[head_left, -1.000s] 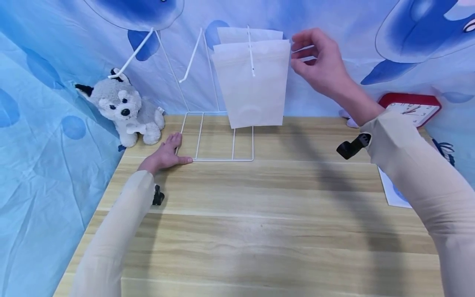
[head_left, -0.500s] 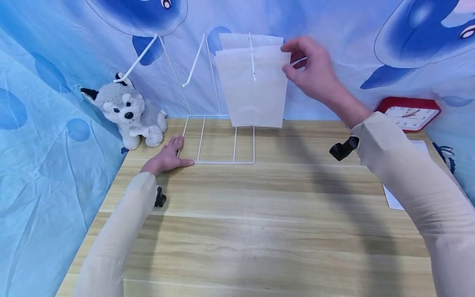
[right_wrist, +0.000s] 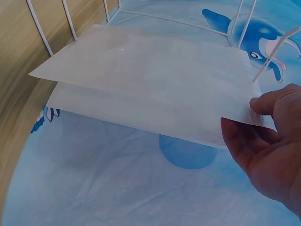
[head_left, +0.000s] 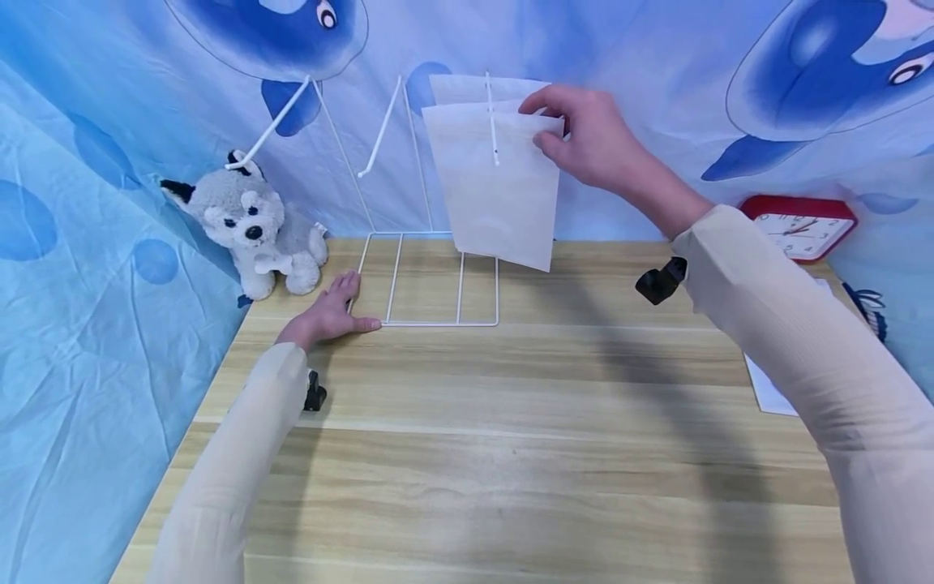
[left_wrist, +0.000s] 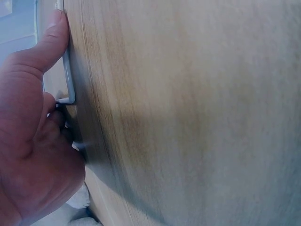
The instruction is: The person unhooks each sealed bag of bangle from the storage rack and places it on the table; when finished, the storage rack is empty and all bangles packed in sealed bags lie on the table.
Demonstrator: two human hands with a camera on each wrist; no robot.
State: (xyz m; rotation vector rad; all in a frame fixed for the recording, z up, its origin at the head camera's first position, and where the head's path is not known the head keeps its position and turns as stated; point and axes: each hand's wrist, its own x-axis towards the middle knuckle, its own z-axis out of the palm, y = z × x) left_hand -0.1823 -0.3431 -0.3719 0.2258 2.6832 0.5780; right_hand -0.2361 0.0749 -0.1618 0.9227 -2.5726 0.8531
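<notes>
A white wire rack [head_left: 442, 324] stands at the back of the table, with slanted hooks rising above its flat base. On its right-hand hook [head_left: 493, 134] hang white paper sheets, a front sheet [head_left: 496, 191] overlapping a back sheet [head_left: 456, 87]. My right hand [head_left: 594, 138] pinches the front sheet's upper right corner between thumb and fingers; the right wrist view shows the front sheet [right_wrist: 155, 70] lifted apart from the one behind. My left hand [head_left: 328, 312] rests on the base's front left corner, thumb along the front wire and fingers extended by the side wire.
A grey-and-white plush husky [head_left: 251, 223] sits left of the rack. At the right stand a red-rimmed clock [head_left: 803, 227] and a white sheet [head_left: 769, 389] partly under my sleeve. Two bare hooks [head_left: 379, 134] rise on the rack's left. A blue whale-print cloth [head_left: 657, 49] hangs behind.
My right hand has moved left and taken hold of the front sheet's upper corner, and that sheet's lower right corner has swung forward. My left hand has stayed at the rack's corner.
</notes>
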